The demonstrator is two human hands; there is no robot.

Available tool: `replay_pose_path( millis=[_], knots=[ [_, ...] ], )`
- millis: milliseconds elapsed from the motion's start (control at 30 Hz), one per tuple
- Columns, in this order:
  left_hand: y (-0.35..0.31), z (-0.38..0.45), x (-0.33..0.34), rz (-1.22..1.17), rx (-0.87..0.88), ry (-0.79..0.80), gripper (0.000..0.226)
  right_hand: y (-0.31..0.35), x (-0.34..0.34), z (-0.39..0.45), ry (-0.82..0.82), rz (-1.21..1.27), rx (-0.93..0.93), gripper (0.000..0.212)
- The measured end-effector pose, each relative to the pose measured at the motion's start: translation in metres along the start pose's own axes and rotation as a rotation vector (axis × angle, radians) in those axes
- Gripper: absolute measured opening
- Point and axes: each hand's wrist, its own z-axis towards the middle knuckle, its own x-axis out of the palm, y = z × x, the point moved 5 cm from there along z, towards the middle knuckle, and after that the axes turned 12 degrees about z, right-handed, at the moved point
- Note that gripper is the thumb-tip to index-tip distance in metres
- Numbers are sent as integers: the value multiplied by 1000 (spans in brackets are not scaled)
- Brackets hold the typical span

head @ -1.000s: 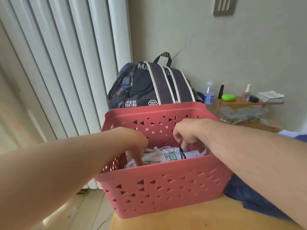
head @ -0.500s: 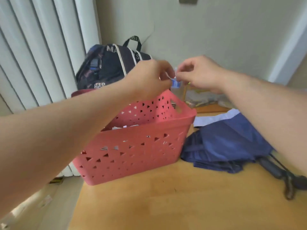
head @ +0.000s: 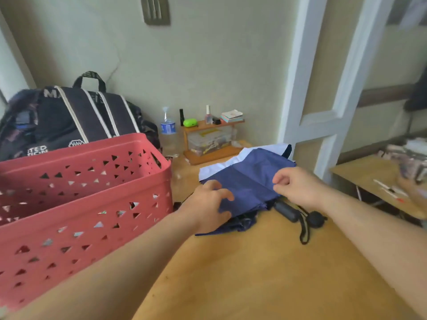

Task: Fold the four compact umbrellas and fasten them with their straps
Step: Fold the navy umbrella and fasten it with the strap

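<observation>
Both forearms outstretched, left hand (head: 209, 207) and right hand (head: 298, 187) fingers curled.

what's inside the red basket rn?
Through the red basket wall's holes, pale patterned bits show, likely a folded umbrella. The near wall hides the rest, so the count is unclear.

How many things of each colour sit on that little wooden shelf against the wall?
Green: 1, case
Black: 2, tube, small block
Pinkish: 1, bottle
Mixed pale: 1, stack of booklets
Total: 5
</observation>
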Motion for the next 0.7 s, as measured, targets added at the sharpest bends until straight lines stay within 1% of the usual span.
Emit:
replay_pose_path(
  millis=[67,133,200,267,300,433,533,600,633,700],
  knots=[
    [-7,1,24,9,-66,-39,50,-27,20,-1,13,-111,55,31],
    [-15,-3,45,34,-128,-102,53,-44,41,-1,15,-285,80,54],
    [-18,-7,64,10,-166,-135,55,-45,59,-4,-4,-447,59,68],
    [-19,-11,78,-1,-158,-131,58,-45,71,-5,-15,-537,17,77],
    [-19,-13,81,-4,-142,-139,58,-46,72,-6,-19,-561,6,75],
    [-26,-21,71,-90,-63,-231,49,-51,68,0,-54,-530,4,44],
    [-24,-32,59,-162,-42,-326,42,-44,58,3,-69,-514,-19,30],
    [-16,-37,48,-176,-72,-398,38,-35,44,4,-94,-520,-68,29],
    [-12,-39,40,-170,-92,-437,40,-30,34,3,-90,-500,-89,33],
    [-5,-41,22,-175,-151,-456,54,-21,12,-2,-78,-443,-125,44]
  ],
)
